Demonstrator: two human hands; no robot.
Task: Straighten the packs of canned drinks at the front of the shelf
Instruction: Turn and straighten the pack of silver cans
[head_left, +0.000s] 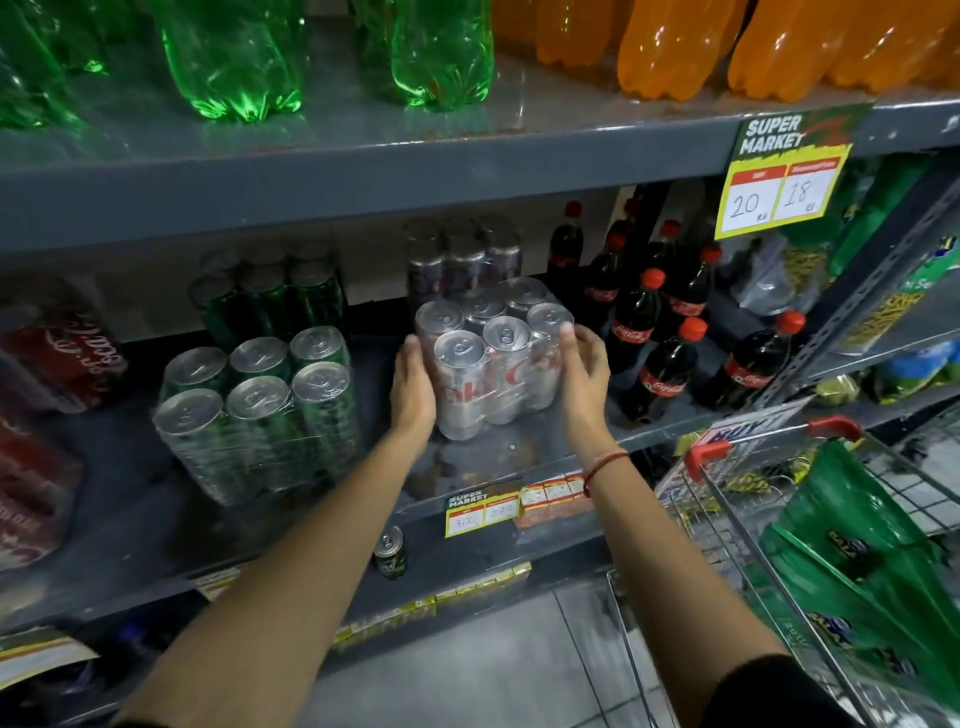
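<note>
Gripping a shrink-wrapped six-pack of silver cola cans (491, 358) from both sides, a person's left hand (413, 387) and right hand (584, 374) press flat against it on the grey metal shelf (130, 519), beside a wrapped pack of green cans (260, 415).

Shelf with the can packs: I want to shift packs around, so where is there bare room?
Bare shelf lies in front of the silver pack, and a gap separates it from the green pack. Its right side is crowded by cola bottles.
</note>
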